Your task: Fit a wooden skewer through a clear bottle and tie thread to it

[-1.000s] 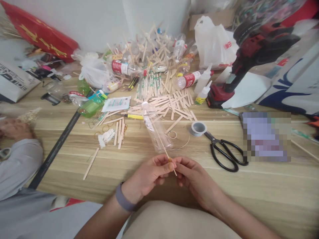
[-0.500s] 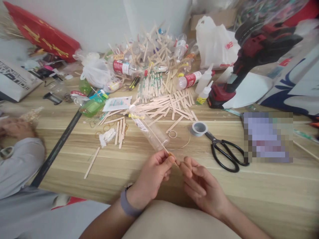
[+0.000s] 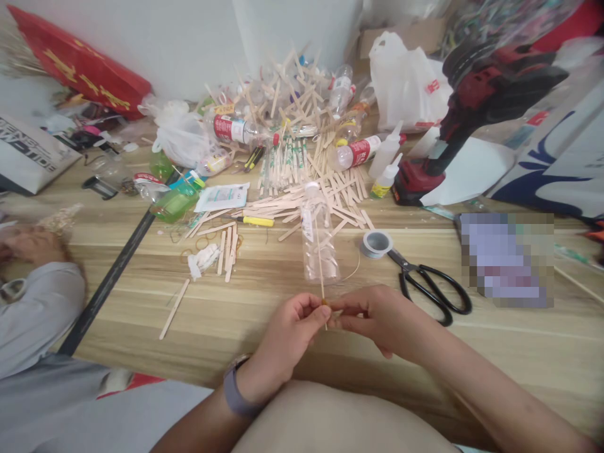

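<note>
A thin wooden stick points up and away from me, its lower end between my hands. My left hand pinches it near that end, where something small and yellow-brown, perhaps a rubber band, sits on it. The fingertips of my right hand are pinched together at the same spot; what they hold is too small to make out. Beyond the hands is a clear plastic bottle with a white cap, in line with the stick. It appears fixed to the stick, but the joint is unclear.
Black-handled scissors and a wire spool lie right of the bottle. Flat wooden sticks, a yellow-handled tool and plastic bottles spread behind. A red and black power tool stands at right. Another person's sleeve rests at left.
The bottle and stick have swung from a leftward slant to nearly straight ahead. My right hand has turned palm down and closed in on my left fingertips.
</note>
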Demonstrator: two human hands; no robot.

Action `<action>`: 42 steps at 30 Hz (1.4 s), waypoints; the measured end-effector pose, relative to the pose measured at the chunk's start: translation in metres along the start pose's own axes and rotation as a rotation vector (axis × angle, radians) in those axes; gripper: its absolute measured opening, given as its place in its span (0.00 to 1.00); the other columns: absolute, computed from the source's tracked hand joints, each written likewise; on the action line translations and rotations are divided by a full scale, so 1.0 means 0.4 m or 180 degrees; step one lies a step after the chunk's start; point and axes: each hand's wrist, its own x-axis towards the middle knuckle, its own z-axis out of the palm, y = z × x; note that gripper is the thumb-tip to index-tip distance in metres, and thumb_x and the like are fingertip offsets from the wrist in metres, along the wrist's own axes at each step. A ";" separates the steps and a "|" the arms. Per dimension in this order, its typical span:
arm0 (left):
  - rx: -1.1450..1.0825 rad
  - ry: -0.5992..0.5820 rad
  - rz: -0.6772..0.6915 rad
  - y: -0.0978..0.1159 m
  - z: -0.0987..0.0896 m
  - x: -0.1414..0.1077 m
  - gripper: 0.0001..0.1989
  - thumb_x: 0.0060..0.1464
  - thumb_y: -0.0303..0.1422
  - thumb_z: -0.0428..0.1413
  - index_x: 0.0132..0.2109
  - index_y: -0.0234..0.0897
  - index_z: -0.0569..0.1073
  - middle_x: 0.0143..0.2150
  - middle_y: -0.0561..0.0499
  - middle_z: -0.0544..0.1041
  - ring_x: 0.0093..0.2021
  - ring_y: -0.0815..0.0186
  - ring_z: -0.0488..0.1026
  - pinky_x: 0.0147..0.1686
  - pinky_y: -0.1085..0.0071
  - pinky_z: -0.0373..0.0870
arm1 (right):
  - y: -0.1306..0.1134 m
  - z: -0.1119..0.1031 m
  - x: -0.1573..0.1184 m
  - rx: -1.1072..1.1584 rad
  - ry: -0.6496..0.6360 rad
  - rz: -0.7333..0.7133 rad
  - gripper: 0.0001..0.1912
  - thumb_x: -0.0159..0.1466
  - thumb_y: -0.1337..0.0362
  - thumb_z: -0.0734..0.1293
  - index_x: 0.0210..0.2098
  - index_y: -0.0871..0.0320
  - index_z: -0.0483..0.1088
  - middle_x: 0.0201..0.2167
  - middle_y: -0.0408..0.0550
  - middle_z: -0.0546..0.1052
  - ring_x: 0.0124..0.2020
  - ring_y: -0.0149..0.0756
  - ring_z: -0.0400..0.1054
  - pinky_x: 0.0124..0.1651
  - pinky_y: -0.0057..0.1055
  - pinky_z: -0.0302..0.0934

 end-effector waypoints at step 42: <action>0.1023 -0.1383 0.0265 0.090 -0.104 0.093 0.08 0.46 0.37 0.63 0.27 0.36 0.81 0.24 0.53 0.77 0.27 0.68 0.68 0.31 0.73 0.61 | 0.033 0.143 0.017 0.2386 0.1020 -0.0198 0.24 0.49 0.42 0.73 0.24 0.56 0.69 0.22 0.42 0.74 0.22 0.34 0.69 0.30 0.32 0.62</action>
